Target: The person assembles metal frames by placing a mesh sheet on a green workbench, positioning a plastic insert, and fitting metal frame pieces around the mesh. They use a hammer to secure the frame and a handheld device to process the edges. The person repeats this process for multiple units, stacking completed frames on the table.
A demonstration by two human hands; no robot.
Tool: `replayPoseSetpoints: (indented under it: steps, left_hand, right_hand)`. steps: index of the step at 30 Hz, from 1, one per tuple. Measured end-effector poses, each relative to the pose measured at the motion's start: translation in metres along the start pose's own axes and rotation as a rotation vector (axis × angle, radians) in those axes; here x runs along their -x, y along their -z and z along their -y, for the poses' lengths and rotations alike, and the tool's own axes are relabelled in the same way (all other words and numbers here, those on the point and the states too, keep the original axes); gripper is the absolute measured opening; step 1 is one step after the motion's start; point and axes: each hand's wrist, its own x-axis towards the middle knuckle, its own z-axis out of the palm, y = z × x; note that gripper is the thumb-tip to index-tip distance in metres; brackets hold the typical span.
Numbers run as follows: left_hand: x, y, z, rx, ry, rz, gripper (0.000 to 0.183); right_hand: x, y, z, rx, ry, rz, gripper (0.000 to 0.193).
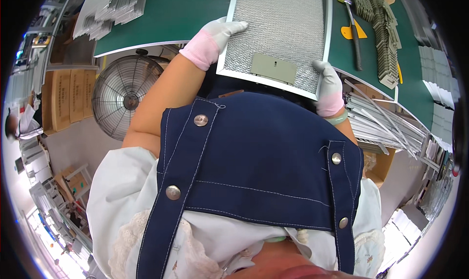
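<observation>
A rectangular metal mesh filter (279, 22) with a pale frame extends over the green table's near edge. A flat grey-green plate (274, 69) with a small dark slot lies against its mesh by the near side. My left hand (218, 38), in a white and pink glove, grips the filter's left edge with the thumb over the mesh. At the near right corner, my gloved right hand (330, 87) is closed around the frame, its thumb on top. The fingers under the filter are hidden on both sides.
On the green table (171, 15) lie a hammer (353, 33), a yellow flat piece (360, 31) and rows of grey-green plates (385, 44) at right. Thin metal panels (119, 5) are stacked far left. A floor fan (128, 98) and cardboard boxes (71, 100) stand left; metal strips (373, 125) lie under the table.
</observation>
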Motion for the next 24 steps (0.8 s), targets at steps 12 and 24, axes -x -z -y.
replayPoseSetpoints:
  steps: [12, 24]
  left_hand:
    - [-0.011, 0.019, -0.034, -0.290, -0.260, -0.117, 0.043]
    - [-0.006, 0.012, -0.137, 0.304, -0.390, 0.260, 0.032]
  right_hand:
    - [0.020, -0.014, 0.024, 0.345, 0.173, 0.291, 0.045]
    - [0.028, -0.021, 0.068, 0.487, 0.350, 0.510, 0.061]
